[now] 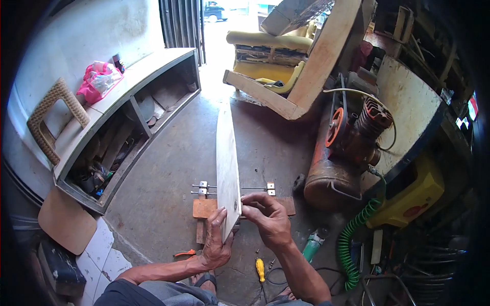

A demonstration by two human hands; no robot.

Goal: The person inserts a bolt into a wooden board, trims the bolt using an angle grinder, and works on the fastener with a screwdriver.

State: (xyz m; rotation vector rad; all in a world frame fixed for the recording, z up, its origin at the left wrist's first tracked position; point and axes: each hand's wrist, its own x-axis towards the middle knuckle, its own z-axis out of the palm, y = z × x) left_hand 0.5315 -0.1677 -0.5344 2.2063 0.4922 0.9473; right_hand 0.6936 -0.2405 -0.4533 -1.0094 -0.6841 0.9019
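Note:
A long, pale wooden board stands on edge in front of me and points away across the floor. My left hand grips its near end, the thumb on the left face and fingers wrapped underneath. My right hand is at the board's right edge, thumb and forefinger pinched together there; anything small between them is hidden. A dark spot marks the board's face close to these fingertips. Below the board, a wooden block lies on the floor beside thin metal rods with metal brackets.
Near my feet lie a yellow-handled screwdriver, an orange-handled tool and a green tool. A rusty air compressor with a green coiled hose stands right. A low cabinet lines the left wall; furniture frames stand ahead.

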